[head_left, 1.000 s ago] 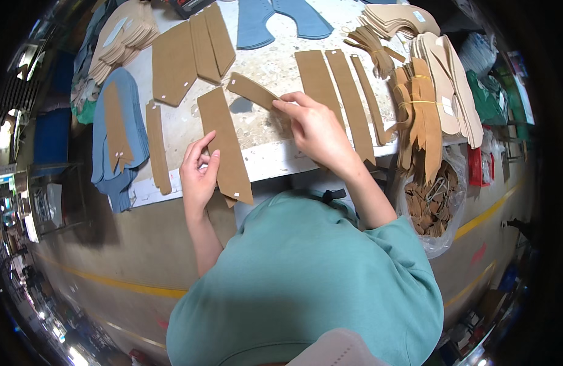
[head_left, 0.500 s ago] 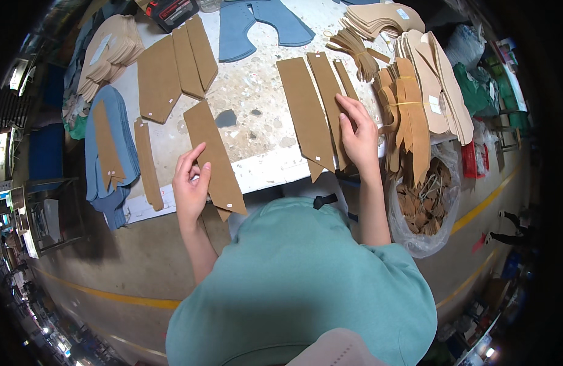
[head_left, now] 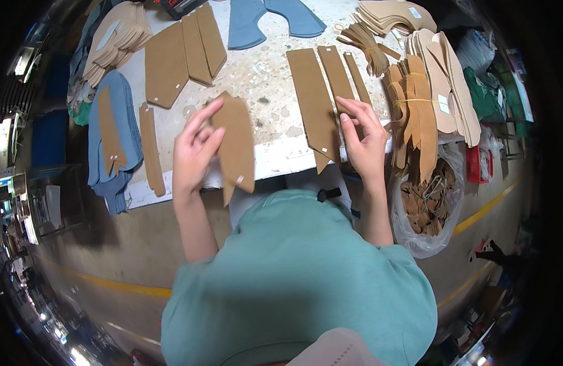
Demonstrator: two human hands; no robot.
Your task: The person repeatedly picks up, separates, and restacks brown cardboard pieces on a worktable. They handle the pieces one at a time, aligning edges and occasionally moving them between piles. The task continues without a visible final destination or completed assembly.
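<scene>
My left hand (head_left: 197,149) is at the left edge of a wide brown leather-like strip (head_left: 237,143). Thumb and forefinger are at that edge, and the strip is smeared by motion and tilted. A pointed end of another brown piece shows below it. On the right, my right hand (head_left: 365,139) rests with fingers apart at a narrower brown strip (head_left: 334,76). Left of that lies a wide strip with a slanted end (head_left: 307,97). A thin brown strip (head_left: 357,78) lies partly under the right fingers.
Brown pieces (head_left: 165,67), blue stacks (head_left: 116,122), blue cut pieces (head_left: 247,24) and beige stacks (head_left: 126,36) lie about the table (head_left: 281,152). Banded brown strips (head_left: 415,104) are at the right, above a plastic bag of scraps (head_left: 425,201).
My left hand has moved up and slightly right, and the wide brown strip has shifted and tilted with it. The right hand stays at the narrower strip. The whole view has shifted slightly.
</scene>
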